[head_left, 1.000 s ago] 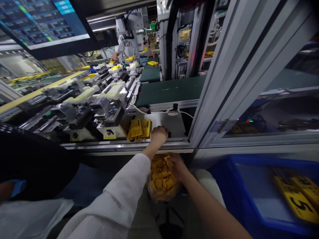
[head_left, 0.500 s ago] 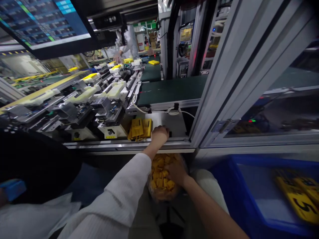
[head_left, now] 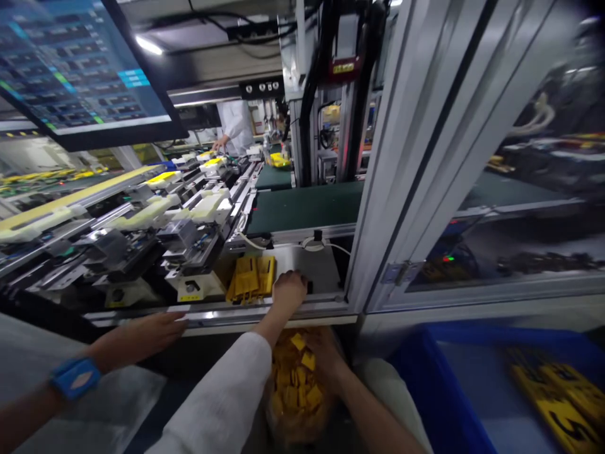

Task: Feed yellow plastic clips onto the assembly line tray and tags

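Note:
My left hand (head_left: 289, 291), in a white sleeve, rests on the grey metal plate (head_left: 321, 270) at the bench edge. Its fingers are curled, and whatever they may hold is hidden. Beside it on the left lies a small pile of flat yellow pieces (head_left: 248, 277). Below the edge, between my legs, a clear plastic bag (head_left: 297, 429) is full of small yellow pieces (head_left: 295, 384). Reaching into the bag's right side is my right hand (head_left: 324, 356), bare-armed. Its fingers are blurred and partly out of sight among the pieces.
At left, a co-worker's hand (head_left: 146, 337) with a blue wristband reaches to the bench edge. Fixtures (head_left: 184, 233) and a green conveyor (head_left: 307, 205) lie beyond. An aluminium post (head_left: 401, 157) rises on the right, above a blue bin (head_left: 425, 378) holding yellow parts.
The view has tilted up, so the bench sits lower. The co-worker's wristbanded hand has come in from the left to the bench edge. My hands stay at the plate and the bag.

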### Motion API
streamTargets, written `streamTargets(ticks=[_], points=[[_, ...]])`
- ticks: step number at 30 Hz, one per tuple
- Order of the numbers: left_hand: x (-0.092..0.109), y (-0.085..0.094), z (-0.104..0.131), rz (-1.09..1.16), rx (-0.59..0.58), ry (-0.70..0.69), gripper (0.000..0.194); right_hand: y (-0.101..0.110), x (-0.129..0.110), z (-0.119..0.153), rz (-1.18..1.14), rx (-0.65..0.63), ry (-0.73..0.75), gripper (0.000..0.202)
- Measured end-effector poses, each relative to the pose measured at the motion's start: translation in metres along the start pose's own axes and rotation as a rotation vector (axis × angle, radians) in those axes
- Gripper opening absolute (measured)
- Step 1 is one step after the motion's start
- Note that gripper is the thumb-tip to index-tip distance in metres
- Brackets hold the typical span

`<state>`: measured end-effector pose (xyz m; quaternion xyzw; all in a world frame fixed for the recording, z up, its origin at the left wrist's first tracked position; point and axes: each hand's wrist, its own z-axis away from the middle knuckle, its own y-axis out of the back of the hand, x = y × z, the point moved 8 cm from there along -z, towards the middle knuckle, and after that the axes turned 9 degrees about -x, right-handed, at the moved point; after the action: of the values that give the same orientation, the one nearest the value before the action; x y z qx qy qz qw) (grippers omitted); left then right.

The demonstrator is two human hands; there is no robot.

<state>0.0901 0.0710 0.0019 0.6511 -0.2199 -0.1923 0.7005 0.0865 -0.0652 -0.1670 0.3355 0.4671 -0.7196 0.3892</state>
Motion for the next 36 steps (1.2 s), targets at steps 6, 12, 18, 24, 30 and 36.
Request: streamTargets(ticks=[6, 12, 18, 24, 30, 36], points=[[-0.002, 0.002, -0.003, -0.013, 0.02, 0.011, 0.034, -0.004, -0.005, -0.004, -0.343, -0.037, -0.014, 0.054], [-0.001, 0.001, -0.002, -0.015, 0.03, -0.008, 0.036, -0.007, -0.004, 0.006, -0.556, -0.089, -0.144, 0.035], [0.0, -0.002, -0.002, -0.02, 0.025, -0.017, 0.038, -0.004, -0.008, 0.01, -0.474, -0.087, -0.107, 0.035], [0.0, 0.0, 0.0, -0.008, 0.032, -0.019, 0.036, -0.013, -0.019, 0.012, -0.488, -0.172, -0.047, 0.038], [-0.002, -0.003, -0.001, -0.003, 0.037, 0.0, 0.038, -0.016, -0.018, 0.011, -0.502, -0.226, -0.062, 0.029], [-0.002, -0.004, -0.003, 0.012, 0.007, 0.017, 0.038, -0.008, -0.011, 0.01, -0.505, -0.128, -0.064, 0.036]])
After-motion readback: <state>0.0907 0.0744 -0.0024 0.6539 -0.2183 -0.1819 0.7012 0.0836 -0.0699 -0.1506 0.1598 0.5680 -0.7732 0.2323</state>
